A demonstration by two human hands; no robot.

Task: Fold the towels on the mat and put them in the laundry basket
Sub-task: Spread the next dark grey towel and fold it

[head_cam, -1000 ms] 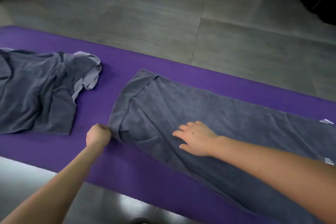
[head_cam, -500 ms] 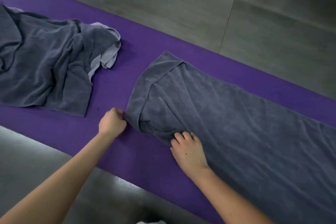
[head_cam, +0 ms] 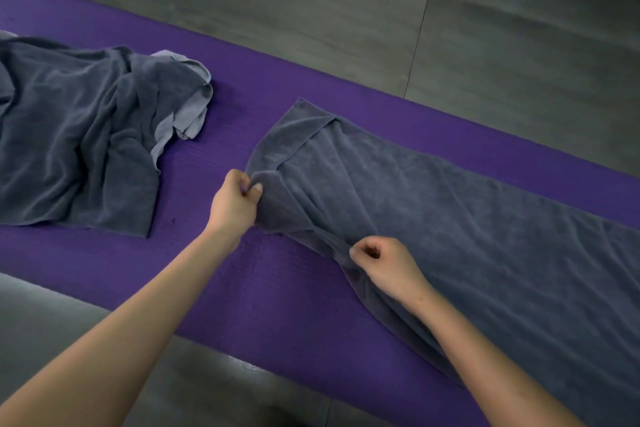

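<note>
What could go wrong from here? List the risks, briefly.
1. Left hand and right hand both pinch the towel near its left end. The long rest lies free on the mat and may drag or skew when lifted.
2. That end is bunched, with a flap turned over, so folding now could trap the creases.
3. The crumpled towel lies close on the left, and a leftward swing might catch it.

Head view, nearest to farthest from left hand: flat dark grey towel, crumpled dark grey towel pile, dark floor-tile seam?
1. Flat dark grey towel: left hand pinches it.
2. Crumpled dark grey towel pile: leftward.
3. Dark floor-tile seam: beyond the purple mat.
</note>
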